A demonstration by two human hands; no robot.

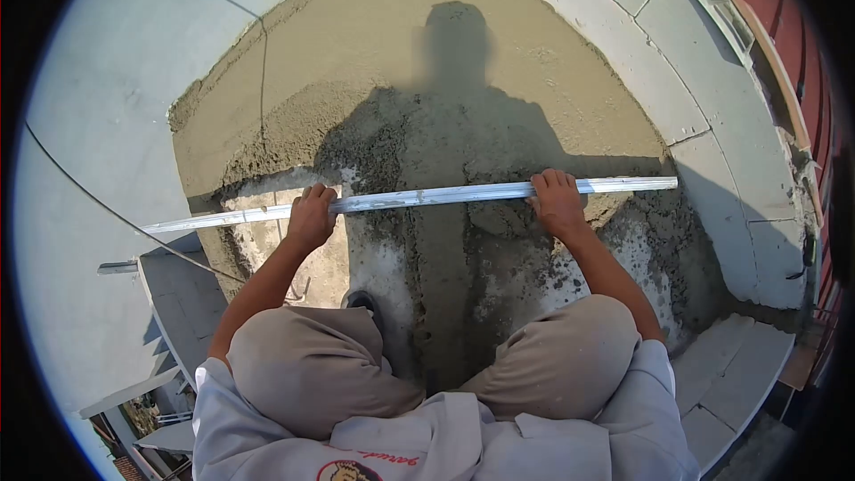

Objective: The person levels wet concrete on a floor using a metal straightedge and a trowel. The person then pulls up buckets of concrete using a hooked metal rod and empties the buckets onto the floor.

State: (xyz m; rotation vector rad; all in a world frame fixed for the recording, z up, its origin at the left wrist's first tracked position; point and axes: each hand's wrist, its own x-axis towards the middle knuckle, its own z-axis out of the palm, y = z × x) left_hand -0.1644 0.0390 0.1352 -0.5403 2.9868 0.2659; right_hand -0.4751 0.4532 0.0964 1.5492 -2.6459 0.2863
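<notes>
A long metal straightedge [436, 197] lies across the view from the left wall to the block wall on the right. My left hand [313, 216] is closed around it left of the middle. Further right, my right hand [558, 203] grips the same bar, fingers curled over its far edge. Beyond the bar spreads wet grey mortar [356, 36], smooth at the far part and rough and crumbly nearer the bar. On the near side, a paler bare floor [378, 258] shows between mortar strips.
A smooth grey wall [107, 125] rises on the left, with a thin cable [98, 200] across it. Light block walls [712, 125] curve along the right. My crouched knees [307, 361] and a dark shoe [362, 301] are close to the mortar. My shadow falls ahead.
</notes>
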